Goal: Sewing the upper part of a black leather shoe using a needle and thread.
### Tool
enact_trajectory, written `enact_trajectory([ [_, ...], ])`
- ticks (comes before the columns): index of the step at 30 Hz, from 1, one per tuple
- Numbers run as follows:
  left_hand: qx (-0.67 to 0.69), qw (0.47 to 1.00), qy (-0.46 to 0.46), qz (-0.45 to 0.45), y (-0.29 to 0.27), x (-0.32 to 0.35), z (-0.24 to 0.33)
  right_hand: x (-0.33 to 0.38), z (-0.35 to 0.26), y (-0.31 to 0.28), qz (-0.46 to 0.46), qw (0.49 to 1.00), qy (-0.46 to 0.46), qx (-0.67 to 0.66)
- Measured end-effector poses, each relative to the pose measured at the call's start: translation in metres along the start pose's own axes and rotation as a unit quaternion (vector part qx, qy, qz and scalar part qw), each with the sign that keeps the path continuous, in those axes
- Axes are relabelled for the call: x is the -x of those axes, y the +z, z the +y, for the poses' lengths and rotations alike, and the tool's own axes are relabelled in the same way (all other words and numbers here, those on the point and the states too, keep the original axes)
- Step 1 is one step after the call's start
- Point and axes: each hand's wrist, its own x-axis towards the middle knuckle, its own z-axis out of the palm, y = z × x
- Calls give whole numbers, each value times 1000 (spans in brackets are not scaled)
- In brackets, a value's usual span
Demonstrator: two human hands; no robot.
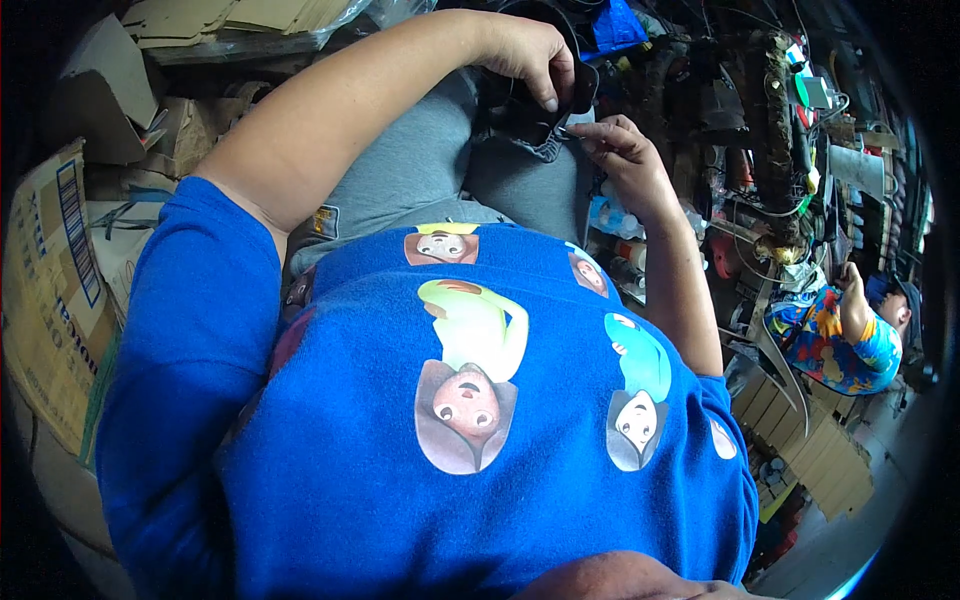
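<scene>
A black item (584,92), perhaps a shoe or leather piece, rests over my lap at the top of the view, with a greyish ribbed edge along its near side. My left hand (532,66) reaches over it from the left, thumb and fingers closed on its upper part. From the right, my right hand (622,150) pinches a thin, shiny, needle-like piece (567,130) between thumb and forefinger. The tip of that piece meets the black item's near right edge. Whether it goes into the material is too small to tell. Under both hands lie my grey trousers (390,150).
Cardboard boxes (62,290) crowd the left side, with flat cardboard (200,20) at the upper left. A blue bag (612,28) lies beyond my hands. Tools, cables and plastic bottles (612,215) clutter the right. Another person in a colourful shirt (835,345) is at the far right.
</scene>
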Motion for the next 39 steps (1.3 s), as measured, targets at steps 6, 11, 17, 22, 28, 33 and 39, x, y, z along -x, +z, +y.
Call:
enact_trajectory([
  [6,-39,999,3,0,1,-5,-2,-8,-2,9,7,999,-12,-33],
  [11,-177,975,49,129,-4,7,2,-6,-7,15,67,995,-62,44],
  [17,-303,862,37,406,-55,78,-15,12,-19,19,88,988,-63,110],
  [22,-250,915,51,313,30,100,15,23,-17,31,120,945,-125,278],
  [28,-379,858,54,342,68,84,7,20,-16,29,109,961,-86,238],
  [33,-248,910,93,320,56,75,0,9,-4,8,25,999,-26,24],
  [39,-349,881,68,311,56,70,-4,-5,-1,-2,-26,1000,-13,4],
])
